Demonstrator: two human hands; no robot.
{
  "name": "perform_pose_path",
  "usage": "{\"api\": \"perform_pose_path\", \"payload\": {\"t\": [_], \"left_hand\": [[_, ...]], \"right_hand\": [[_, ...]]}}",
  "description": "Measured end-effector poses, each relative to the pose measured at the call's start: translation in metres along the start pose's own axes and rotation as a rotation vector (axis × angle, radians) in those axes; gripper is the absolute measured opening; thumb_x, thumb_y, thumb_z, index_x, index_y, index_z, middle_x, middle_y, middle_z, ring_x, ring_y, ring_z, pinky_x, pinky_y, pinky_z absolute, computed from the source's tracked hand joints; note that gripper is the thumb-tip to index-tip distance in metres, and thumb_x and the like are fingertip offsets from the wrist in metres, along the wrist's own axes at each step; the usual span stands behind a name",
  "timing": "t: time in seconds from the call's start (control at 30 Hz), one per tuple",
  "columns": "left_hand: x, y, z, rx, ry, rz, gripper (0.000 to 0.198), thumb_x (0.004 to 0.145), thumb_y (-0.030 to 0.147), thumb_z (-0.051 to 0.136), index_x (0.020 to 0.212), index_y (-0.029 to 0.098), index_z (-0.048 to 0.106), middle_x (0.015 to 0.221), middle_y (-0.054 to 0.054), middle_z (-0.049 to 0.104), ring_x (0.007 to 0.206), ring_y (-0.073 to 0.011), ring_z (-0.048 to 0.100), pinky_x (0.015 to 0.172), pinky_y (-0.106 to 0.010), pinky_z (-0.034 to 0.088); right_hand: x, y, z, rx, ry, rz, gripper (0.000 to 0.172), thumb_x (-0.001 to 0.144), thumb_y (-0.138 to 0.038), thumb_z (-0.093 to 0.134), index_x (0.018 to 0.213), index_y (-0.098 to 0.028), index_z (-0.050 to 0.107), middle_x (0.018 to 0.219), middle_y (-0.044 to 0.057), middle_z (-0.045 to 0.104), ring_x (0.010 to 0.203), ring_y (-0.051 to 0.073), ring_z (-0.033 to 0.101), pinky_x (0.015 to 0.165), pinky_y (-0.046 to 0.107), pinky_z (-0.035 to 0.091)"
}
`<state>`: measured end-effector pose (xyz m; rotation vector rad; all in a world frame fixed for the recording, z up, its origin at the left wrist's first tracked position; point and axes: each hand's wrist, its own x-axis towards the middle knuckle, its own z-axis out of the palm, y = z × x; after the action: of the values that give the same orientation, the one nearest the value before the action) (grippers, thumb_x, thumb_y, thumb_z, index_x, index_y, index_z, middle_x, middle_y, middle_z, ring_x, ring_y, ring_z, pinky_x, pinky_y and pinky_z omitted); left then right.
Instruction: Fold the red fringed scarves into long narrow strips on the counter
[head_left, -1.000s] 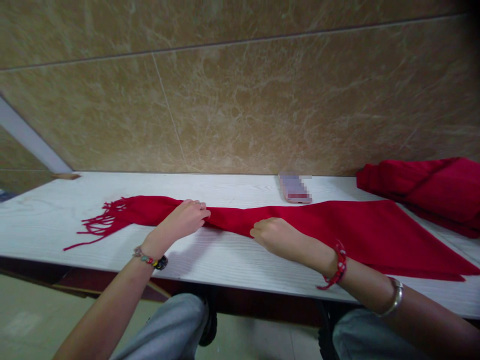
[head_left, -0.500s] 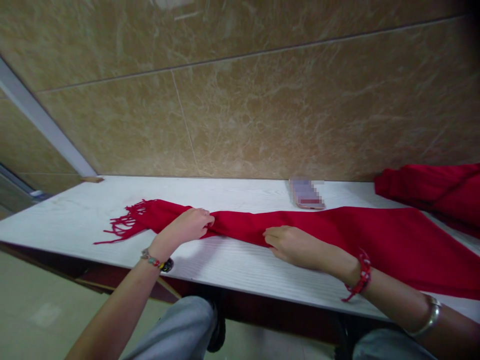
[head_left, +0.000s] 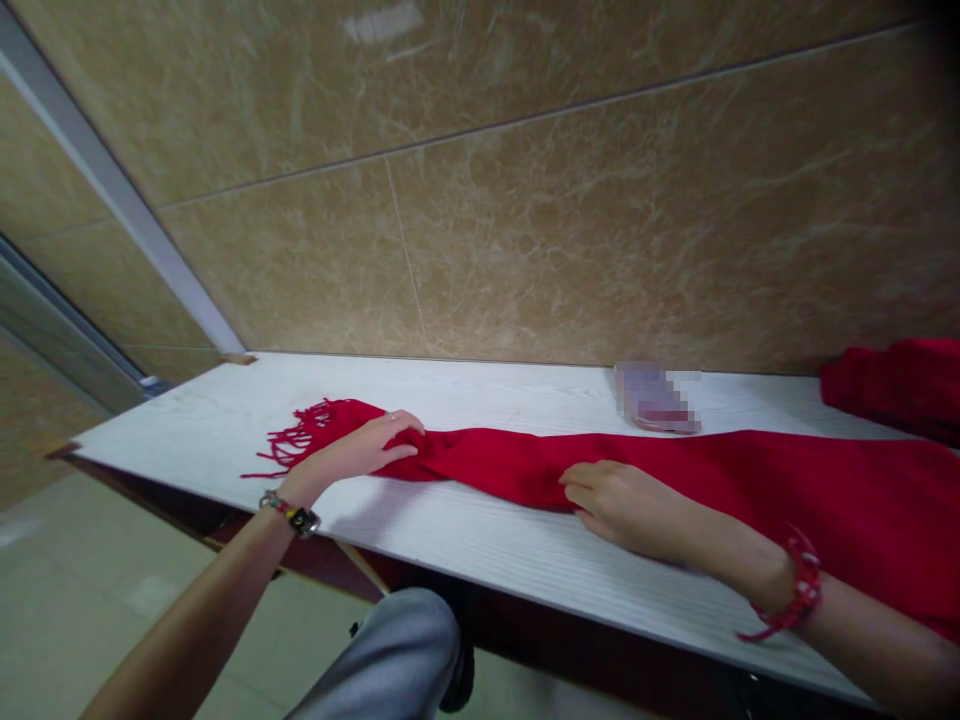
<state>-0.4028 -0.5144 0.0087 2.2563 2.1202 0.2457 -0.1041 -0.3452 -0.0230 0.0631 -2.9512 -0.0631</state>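
Note:
A long red scarf [head_left: 502, 462] with a fringe [head_left: 296, 437] at its left end lies along the white tabletop, narrow and bunched on the left and wider on the right. My left hand [head_left: 379, 443] rests over the scarf near the fringe, with thumb and fingers apart. Farther right, my right hand [head_left: 619, 500] has its fingers closed on the scarf's near edge; the fingertips are partly hidden.
A phone [head_left: 656, 398], partly blurred out, lies behind the scarf on the white table [head_left: 465, 540]. More folded red cloth [head_left: 892, 385] sits at the back right. The tiled wall [head_left: 517, 240] borders the table's far edge. My knee [head_left: 405, 640] is below the near edge.
The view has shifted left, so everything appears farther right. The fingers of my left hand have spread from a pinch on the scarf. My right hand stays at the near edge.

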Motion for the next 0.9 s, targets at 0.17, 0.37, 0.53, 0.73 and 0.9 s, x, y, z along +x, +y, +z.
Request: {"api": "perform_pose_path", "payload": {"t": [0.17,0.37,0.53,0.73,0.9], "left_hand": [[0.006,-0.028,0.005,0.228,0.030,0.035,0.020,0.082,0.013,0.043,0.098,0.014,0.054,0.102,-0.008,0.058,0.096,-0.0172,0.052,0.088,-0.032,0.039],[0.018,-0.048,0.011,0.186,0.011,0.005,0.016,0.083,0.016,0.041,0.085,0.013,0.056,0.090,-0.007,0.060,0.085,-0.0150,0.055,0.080,-0.027,0.042],[0.019,-0.050,-0.003,-0.038,-0.017,-0.070,0.016,0.083,0.026,0.043,0.087,0.017,0.057,0.089,-0.003,0.062,0.083,-0.0134,0.057,0.077,-0.024,0.043],[0.012,-0.038,-0.034,0.097,0.300,-0.264,0.022,0.087,0.032,0.035,0.092,0.017,0.051,0.081,-0.002,0.060,0.073,-0.0147,0.055,0.069,-0.026,0.043],[-0.025,-0.044,-0.016,0.295,0.006,-0.085,0.018,0.079,0.019,0.045,0.093,0.018,0.056,0.094,-0.004,0.062,0.088,-0.0164,0.056,0.080,-0.029,0.040]], "right_hand": [[0.002,0.001,0.002,-0.009,-0.017,-0.011,0.019,0.077,-0.009,0.046,0.081,-0.014,0.063,0.084,0.007,0.064,0.080,0.017,0.059,0.073,0.028,0.045],[0.002,0.002,0.004,0.008,-0.005,-0.005,0.019,0.076,-0.008,0.045,0.081,-0.015,0.063,0.083,0.007,0.064,0.079,0.016,0.058,0.072,0.027,0.044],[0.000,0.003,0.005,0.035,0.029,-0.009,0.018,0.077,-0.009,0.045,0.080,-0.015,0.062,0.083,0.007,0.063,0.079,0.016,0.058,0.072,0.027,0.044],[0.001,0.001,0.007,-0.008,0.044,-0.024,0.018,0.076,-0.008,0.046,0.080,-0.014,0.062,0.082,0.007,0.064,0.078,0.017,0.058,0.071,0.027,0.045],[0.000,-0.001,0.009,-0.041,0.071,-0.049,0.019,0.074,-0.006,0.046,0.080,-0.014,0.062,0.082,0.009,0.064,0.078,0.018,0.059,0.070,0.029,0.046]]}}
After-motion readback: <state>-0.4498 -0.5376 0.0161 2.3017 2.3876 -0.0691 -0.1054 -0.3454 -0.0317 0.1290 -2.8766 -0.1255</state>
